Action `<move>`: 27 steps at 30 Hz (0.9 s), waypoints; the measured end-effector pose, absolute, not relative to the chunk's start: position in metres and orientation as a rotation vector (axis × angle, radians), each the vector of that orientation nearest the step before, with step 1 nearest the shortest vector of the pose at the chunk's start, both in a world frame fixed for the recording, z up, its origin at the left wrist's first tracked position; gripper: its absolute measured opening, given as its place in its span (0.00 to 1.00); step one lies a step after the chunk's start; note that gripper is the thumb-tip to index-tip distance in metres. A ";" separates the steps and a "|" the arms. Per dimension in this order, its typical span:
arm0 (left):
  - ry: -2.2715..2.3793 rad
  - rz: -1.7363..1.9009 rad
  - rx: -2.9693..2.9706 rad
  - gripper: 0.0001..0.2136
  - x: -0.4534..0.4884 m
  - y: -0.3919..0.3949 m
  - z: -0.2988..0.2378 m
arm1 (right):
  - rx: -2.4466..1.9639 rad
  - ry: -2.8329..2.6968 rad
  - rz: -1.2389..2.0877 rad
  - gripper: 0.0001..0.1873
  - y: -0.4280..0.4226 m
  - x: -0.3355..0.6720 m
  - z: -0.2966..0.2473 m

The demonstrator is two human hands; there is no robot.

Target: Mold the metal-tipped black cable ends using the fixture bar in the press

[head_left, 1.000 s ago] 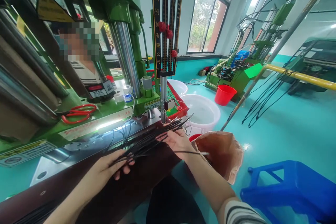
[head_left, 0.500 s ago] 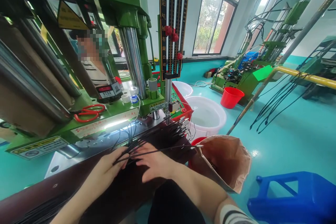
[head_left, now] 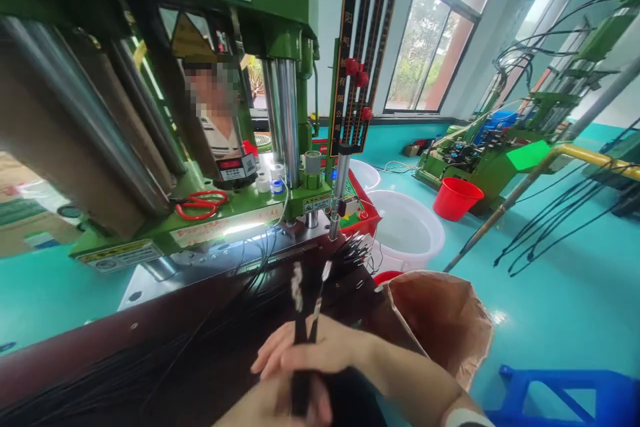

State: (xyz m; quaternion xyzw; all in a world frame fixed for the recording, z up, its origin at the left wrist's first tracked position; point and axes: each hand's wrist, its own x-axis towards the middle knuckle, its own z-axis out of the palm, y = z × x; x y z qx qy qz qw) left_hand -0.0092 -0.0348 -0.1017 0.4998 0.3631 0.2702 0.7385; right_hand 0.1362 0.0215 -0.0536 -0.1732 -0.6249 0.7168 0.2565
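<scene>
Close to my body, both hands are together on a small bunch of black cables [head_left: 300,330]. Pale connector ends stick up out of the bunch, blurred by motion. My right hand [head_left: 320,350] is closed around it, thumb across the front. Lower down, my left hand [head_left: 280,397] is smeared, its fingers wrapped about the dark lower part. More black cables lie on the dark brown table [head_left: 200,373], and a heap of cable ends with silvery tips [head_left: 356,248] sits at its far right.
Behind the table stands a green press [head_left: 280,40] with red-handled scissors [head_left: 201,205] on its ledge. A paper-lined bin [head_left: 445,320] is at the right, near a white tub [head_left: 405,230], a red bucket [head_left: 457,199] and a blue stool [head_left: 570,393]. A mirror-like panel shows a person.
Both hands have come back toward my body from the press edge, bringing the cables, whose ends now point upward. My right hand has gone from spread fingers to closed. The view has shifted left.
</scene>
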 end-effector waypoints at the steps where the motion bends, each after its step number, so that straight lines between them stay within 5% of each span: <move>1: 0.780 0.695 0.933 0.19 0.000 -0.035 -0.101 | -0.500 -1.651 1.967 0.18 0.019 0.131 -0.061; 6: 0.834 0.920 0.563 0.20 0.026 -0.037 -0.096 | -0.472 -1.120 1.868 0.25 0.050 0.131 -0.062; 14: 0.873 0.928 0.606 0.15 0.024 -0.030 -0.096 | -0.306 -2.135 1.744 0.21 0.092 0.148 -0.007; 27: 0.879 1.160 0.651 0.13 0.034 -0.009 -0.084 | -0.360 -2.273 1.490 0.20 0.075 0.147 -0.036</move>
